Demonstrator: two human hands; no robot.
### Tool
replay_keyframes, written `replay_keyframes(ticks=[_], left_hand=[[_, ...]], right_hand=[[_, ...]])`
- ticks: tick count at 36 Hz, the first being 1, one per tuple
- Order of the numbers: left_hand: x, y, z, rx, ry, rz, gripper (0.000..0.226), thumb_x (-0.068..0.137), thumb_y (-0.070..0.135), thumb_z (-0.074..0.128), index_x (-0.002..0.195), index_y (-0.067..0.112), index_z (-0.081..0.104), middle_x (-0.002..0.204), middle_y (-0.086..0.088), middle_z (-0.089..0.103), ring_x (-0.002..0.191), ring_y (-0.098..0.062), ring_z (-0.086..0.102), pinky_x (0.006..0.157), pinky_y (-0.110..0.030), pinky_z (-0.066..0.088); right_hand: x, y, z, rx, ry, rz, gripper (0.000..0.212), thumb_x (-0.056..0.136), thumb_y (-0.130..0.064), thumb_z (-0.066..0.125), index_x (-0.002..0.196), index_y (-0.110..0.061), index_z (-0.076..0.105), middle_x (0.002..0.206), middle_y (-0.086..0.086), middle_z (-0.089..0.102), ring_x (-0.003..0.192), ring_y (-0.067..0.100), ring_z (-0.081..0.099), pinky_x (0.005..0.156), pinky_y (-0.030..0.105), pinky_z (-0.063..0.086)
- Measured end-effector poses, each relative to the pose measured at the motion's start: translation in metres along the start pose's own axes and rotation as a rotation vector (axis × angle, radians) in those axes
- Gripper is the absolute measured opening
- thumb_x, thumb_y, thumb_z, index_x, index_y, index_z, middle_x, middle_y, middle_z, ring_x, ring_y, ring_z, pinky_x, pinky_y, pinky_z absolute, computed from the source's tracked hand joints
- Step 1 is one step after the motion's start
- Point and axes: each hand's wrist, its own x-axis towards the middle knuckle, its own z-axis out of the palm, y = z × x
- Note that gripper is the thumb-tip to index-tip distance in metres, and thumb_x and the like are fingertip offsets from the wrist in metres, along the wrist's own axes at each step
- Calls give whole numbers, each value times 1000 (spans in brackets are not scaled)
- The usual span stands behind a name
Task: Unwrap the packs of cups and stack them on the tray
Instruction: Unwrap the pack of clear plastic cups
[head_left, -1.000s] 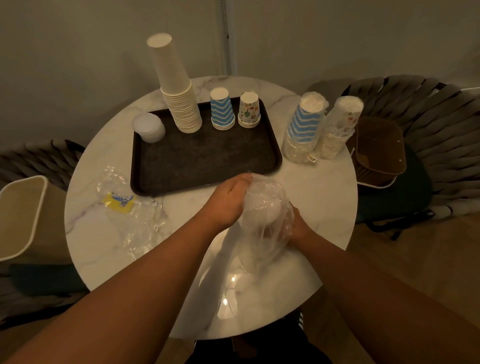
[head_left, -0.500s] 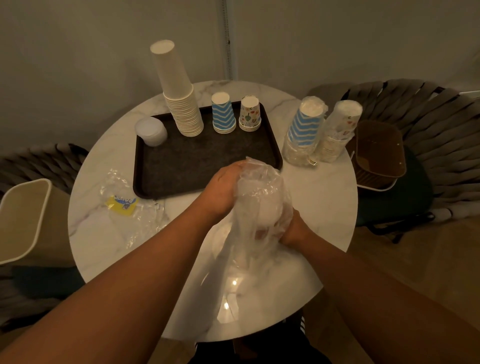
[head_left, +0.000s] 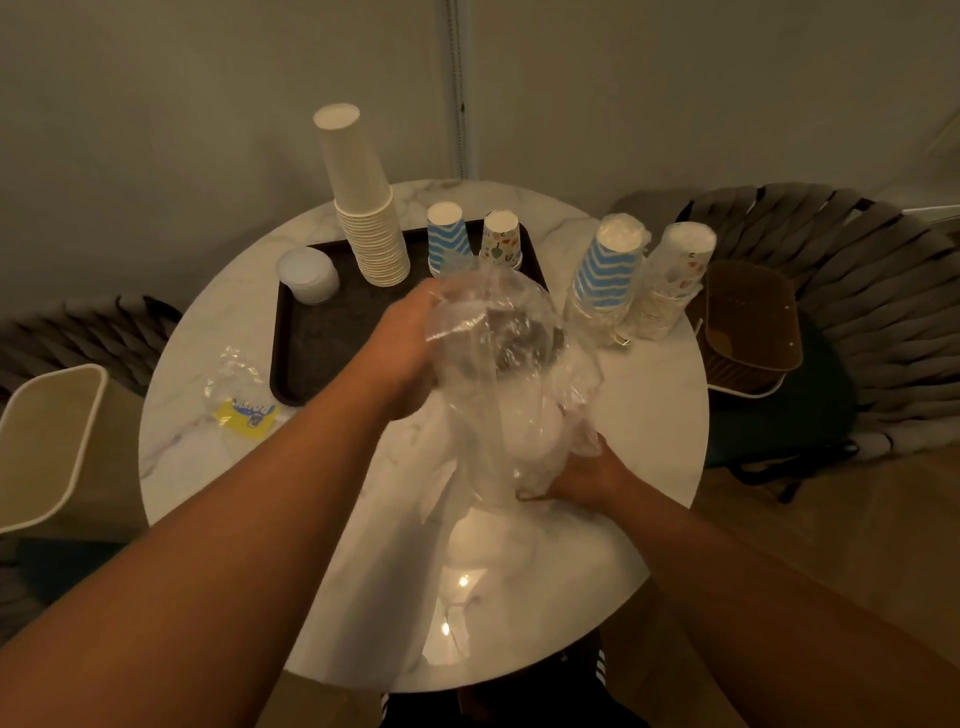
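— What are the hands doing?

— The left hand (head_left: 402, 358) grips the top of a clear plastic wrap (head_left: 498, 332) and holds it up. The right hand (head_left: 584, 475) is closed around the lower part, where a white cup stack (head_left: 524, 431) shows through the film, over the tabletop (head_left: 649, 415). So this pack is mid-unwrap, I'd judge.

— And what's finished?

— On the dark tray (head_left: 332, 338) stand a tall white stack (head_left: 363, 202), a short blue zigzag stack (head_left: 448, 236), a short patterned stack (head_left: 501, 239) and a low stack of clear lids or cups (head_left: 307, 274); I can't tell which. An empty wrapper (head_left: 244, 395) lies left of the tray.

— What's left?

— Two packs look still wrapped, right of the tray: a blue zigzag pack (head_left: 605, 270) and a patterned pack (head_left: 672, 280), touching. Roughly halfway, I'd say.
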Motion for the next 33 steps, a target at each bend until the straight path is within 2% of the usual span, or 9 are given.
replay_keyframes(ticks=[2,6,13,16,19,22,26,30,33], left_hand=[[-3,11,-6,-167,52,-28,66,69,31,72,131,14,58,126,-12,62,111,-30,64,94,-50,52],[0,29,-16,-351,169,22,28,80,14,71,107,9,68,86,-5,74,85,-22,71,82,-43,58],[10,35,-66,-407,224,61,17,94,15,55,99,7,68,79,-7,68,76,-25,67,80,-44,55],[10,33,-86,-411,226,7,19,97,19,52,96,7,67,76,-7,65,68,-21,65,65,-34,57],[2,28,-99,-334,177,-26,14,91,17,61,99,8,68,81,-9,64,73,-24,64,72,-37,55],[-10,21,-106,-283,163,-87,18,80,15,67,96,5,69,81,-13,64,74,-28,65,78,-41,53],[-30,13,-105,-269,66,-210,17,89,15,56,79,5,65,64,-11,63,55,-22,63,60,-32,50],[-41,-3,-120,-229,36,-285,10,87,13,56,94,7,62,77,-15,62,61,-27,65,54,-38,55],[-49,-20,-136,-353,62,-351,43,100,44,41,97,10,67,86,-15,71,68,-29,71,59,-40,57]], right_hand=[[3,12,-1,6,53,-106,115,40,-56,86,140,-17,46,135,-3,53,127,17,49,108,36,40],[-4,28,-9,26,37,-170,122,47,-48,78,153,-21,24,155,-2,30,142,15,29,118,35,25],[-21,32,-45,172,398,-134,65,70,-28,63,133,-17,50,131,1,56,122,21,52,99,26,36],[-19,-15,-64,261,685,-220,40,85,-27,67,121,-15,56,114,-3,60,102,10,54,88,25,42],[-17,-93,-78,387,804,-407,34,84,-35,61,113,-19,57,104,-7,59,95,3,54,86,17,43],[-16,-166,-78,542,510,-531,42,82,-38,63,119,-19,57,108,-8,63,100,2,59,92,20,47],[-13,-229,-47,478,-66,-471,64,85,-41,68,141,-18,45,132,0,57,118,8,55,100,23,45],[-9,-247,-8,438,-54,-434,25,86,-24,72,108,-15,66,97,2,69,88,9,66,84,29,55],[-7,-246,12,525,-29,-384,10,86,-14,71,94,-18,66,87,3,66,79,13,62,79,35,54]])
